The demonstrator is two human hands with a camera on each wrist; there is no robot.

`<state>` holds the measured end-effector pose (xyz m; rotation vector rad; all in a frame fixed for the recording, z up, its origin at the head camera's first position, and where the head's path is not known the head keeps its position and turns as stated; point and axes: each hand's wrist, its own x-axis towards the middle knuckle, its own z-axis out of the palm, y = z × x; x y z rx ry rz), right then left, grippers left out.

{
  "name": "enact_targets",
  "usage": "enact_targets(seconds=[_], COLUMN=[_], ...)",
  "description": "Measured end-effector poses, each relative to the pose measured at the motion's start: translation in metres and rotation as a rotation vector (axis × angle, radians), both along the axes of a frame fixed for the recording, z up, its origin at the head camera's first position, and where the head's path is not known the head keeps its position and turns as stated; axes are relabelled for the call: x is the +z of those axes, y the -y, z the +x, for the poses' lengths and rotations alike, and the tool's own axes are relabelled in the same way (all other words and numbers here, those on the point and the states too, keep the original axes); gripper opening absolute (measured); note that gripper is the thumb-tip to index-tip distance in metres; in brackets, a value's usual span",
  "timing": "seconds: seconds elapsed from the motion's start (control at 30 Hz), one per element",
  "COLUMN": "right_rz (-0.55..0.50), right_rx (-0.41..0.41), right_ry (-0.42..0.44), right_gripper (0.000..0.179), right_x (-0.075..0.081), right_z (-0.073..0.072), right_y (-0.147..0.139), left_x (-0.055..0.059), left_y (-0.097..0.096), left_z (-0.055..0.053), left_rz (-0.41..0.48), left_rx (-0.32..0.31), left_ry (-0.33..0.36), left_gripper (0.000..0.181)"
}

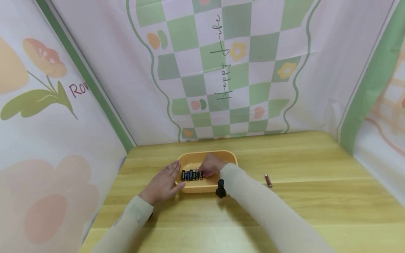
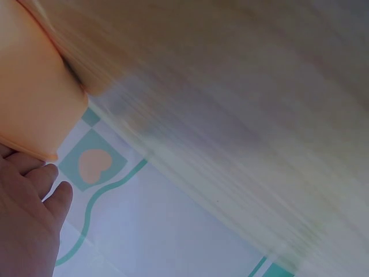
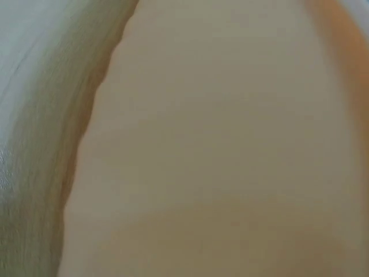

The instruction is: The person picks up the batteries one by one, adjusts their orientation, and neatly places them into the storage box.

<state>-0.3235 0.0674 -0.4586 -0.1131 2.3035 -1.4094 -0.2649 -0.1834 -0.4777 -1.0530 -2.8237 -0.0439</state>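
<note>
A shallow orange-yellow plastic tray [image 1: 205, 190] sits on the table, with several AA-type batteries [image 1: 191, 175] standing side by side in a row in its left half. My left hand [image 1: 162, 184] rests along the tray's left rim, fingers extended and thumb by the front corner; the left wrist view shows its fingertips at the rim. Inside the tray, my right hand [image 1: 211, 165] bends down with its fingers pinched at the battery [image 1: 201, 175] on the row's right end. The fingertips there are partly hidden. Only tray wall [image 3: 213, 138] fills the right wrist view.
A single dark red battery [image 1: 268, 181] lies on the wooden table [image 1: 316, 196] to the right of the tray, beyond the right forearm. A black strap end [image 1: 220, 189] hangs from the right wrist over the tray's front rim. Printed cloth walls [image 1: 234, 70] enclose the table's back and sides.
</note>
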Motion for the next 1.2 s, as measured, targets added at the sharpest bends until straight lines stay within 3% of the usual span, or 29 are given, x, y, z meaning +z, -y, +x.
enact_targets(seconds=[0.23,1.2], right_rz=[-0.017,-0.002], right_rx=[-0.063,-0.085], right_ry=[0.027,0.065], right_gripper=[0.013,0.012], right_x=[-0.0031,-0.0029], right_z=[0.0007,-0.0012], right_y=[0.0053,0.0073], left_x=[-0.0019,0.0007], left_y=[-0.0001,-0.0002], left_z=[-0.0012,-0.0010], left_rz=[0.000,-0.005], left_rx=[0.001,0.017], left_ry=[-0.005,0.014], left_gripper=[0.083,0.083])
